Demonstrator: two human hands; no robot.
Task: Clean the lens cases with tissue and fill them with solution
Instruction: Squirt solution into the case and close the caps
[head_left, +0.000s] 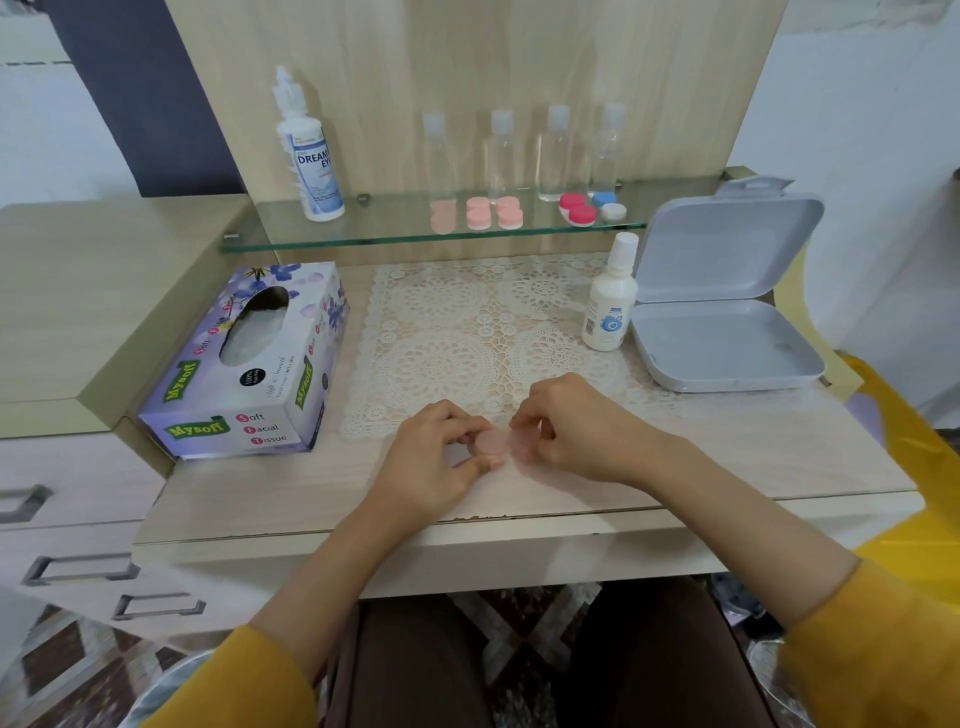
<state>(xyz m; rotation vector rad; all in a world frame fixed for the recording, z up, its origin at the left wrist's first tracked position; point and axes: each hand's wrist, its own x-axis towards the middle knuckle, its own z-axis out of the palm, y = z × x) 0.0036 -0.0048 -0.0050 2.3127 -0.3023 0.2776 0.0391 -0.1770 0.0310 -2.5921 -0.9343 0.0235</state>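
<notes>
light: bright, even | shadows: faint, soft on tabletop (727, 457) | glare: sheen on glass shelf (395, 223) | blur: lens case (491, 442) smeared, clear bottles (553, 156) hazy | edges: wide-angle bowing

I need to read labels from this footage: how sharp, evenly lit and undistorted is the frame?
Head view: soft, even light; tissue box print legible; clear bottles on the glass shelf blurry; pink lens case between left hand and right hand smeared; wide-angle bowing of the desk edge.

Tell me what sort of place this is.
Probably a home dressing table: a glass shelf holding a solution bottle and lens cases, a lace mat, and drawers to the left.
</notes>
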